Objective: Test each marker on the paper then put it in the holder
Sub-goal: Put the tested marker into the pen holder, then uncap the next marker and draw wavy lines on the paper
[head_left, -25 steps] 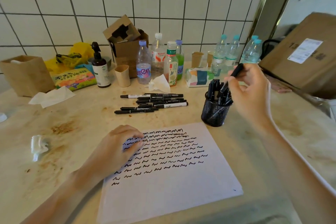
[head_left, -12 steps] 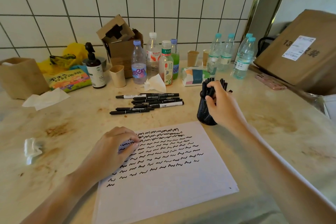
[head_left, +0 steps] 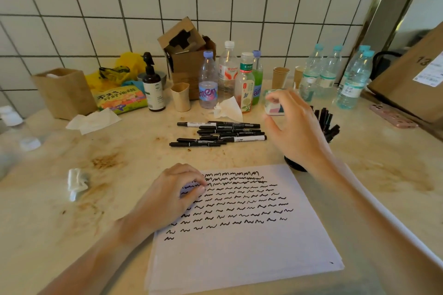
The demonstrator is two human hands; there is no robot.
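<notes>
A white paper [head_left: 239, 254] covered with rows of black squiggles lies in front of me. My left hand [head_left: 167, 199] rests on its upper left corner, fingers curled loosely against the sheet. Several black markers [head_left: 218, 133] lie in a pile on the table beyond the paper. My right hand [head_left: 292, 127] hovers empty between that pile and the black mesh holder [head_left: 294, 165], fingers relaxed and spread. The hand hides most of the holder; marker caps [head_left: 327, 122] stick out above it on the right.
Along the tiled wall stand several water bottles [head_left: 354, 79], drink bottles [head_left: 244, 81], paper cups [head_left: 181, 97], a pump bottle [head_left: 153, 86], a cardboard box [head_left: 189, 60] and a brown bag [head_left: 64, 92]. Crumpled tissues [head_left: 76, 182] lie at left. A large carton [head_left: 412, 84] and a phone [head_left: 393, 116] sit at right.
My right hand dropped the marker it held into the holder, let go, and has moved left toward the pile of markers. My left hand stays on the paper.
</notes>
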